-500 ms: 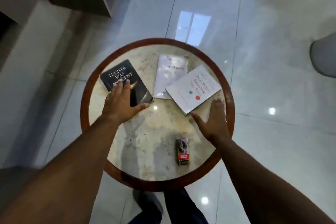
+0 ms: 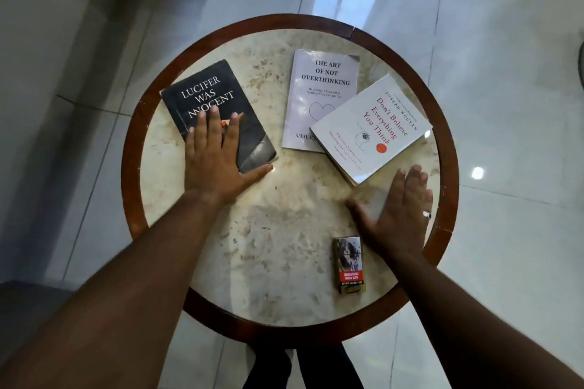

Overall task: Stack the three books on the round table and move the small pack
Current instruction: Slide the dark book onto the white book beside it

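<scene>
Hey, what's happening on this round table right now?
A person is starting to gather three books. Their left hand lies flat on the black book; the right hand is open beside the white book, which overlaps the pale book. Nothing is stacked yet, and the small pack sits untouched near the table's rim.

Left hand [image 2: 218, 161] and right hand [image 2: 398, 215] flat, fingers [image 2: 215, 123] spread.

"LUCIFER WAS INNOCENT" on black book [image 2: 208, 104]
</scene>
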### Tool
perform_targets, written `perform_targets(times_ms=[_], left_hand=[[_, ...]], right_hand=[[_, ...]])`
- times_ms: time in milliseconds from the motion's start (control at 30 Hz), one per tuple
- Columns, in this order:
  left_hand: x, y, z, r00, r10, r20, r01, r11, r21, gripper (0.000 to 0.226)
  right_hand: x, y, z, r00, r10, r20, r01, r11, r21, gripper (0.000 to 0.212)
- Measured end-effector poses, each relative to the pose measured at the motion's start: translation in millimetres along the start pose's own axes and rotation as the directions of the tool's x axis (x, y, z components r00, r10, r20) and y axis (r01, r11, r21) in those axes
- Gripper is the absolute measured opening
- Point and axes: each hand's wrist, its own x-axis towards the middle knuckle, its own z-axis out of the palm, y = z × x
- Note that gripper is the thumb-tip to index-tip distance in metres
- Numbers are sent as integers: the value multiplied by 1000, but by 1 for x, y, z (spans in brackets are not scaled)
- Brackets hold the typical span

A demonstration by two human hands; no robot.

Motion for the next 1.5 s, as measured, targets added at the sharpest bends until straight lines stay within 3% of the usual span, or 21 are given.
perform_targets(times_ms=[200, 267, 400, 467, 767, 1167, 1333, 1433, 1500], left_hand=[[-4, -53, -7, 962, 269, 42, -270, 962, 38, 106], [-6, -50, -12, 971, 218, 99, -224, 973, 54, 108], [3, 0, -14, 979, -100, 177, 108, 993, -36, 109], [4, 13, -10, 975, -152, 164, 158, 987, -25, 104], [-25, -39, -2, 992, 85, 90, -89, 995, 42, 84], [-29, -28, -2, 995, -34, 91, 31, 999, 33, 88], [6, 27, -20, 1000, 1, 28, 1, 998, -64, 82], [46, 79, -33, 993, 115, 36, -106, 973, -206, 69], [67, 108, -39, 973, 216, 79, -195, 958, -211, 65]], right_hand=[[-2, 4, 2, 1000, -10, 20, 11, 999, -53, 120], [-1, 6, 3, 1000, -16, 12, 16, 998, -62, 120], [-3, 5, 6, 1000, -19, 10, 19, 998, -62, 121], [-2, 4, 7, 1000, -27, 7, 27, 997, -72, 121], [-9, 12, 5, 985, -156, 68, 165, 975, -147, 119], [-8, 22, 3, 978, -205, 40, 208, 973, -97, 107], [-9, 21, 3, 978, -207, 28, 209, 975, -73, 105], [-8, 22, 4, 978, -206, 21, 207, 976, -61, 104], [-8, 23, 6, 978, -210, 13, 211, 976, -50, 104]])
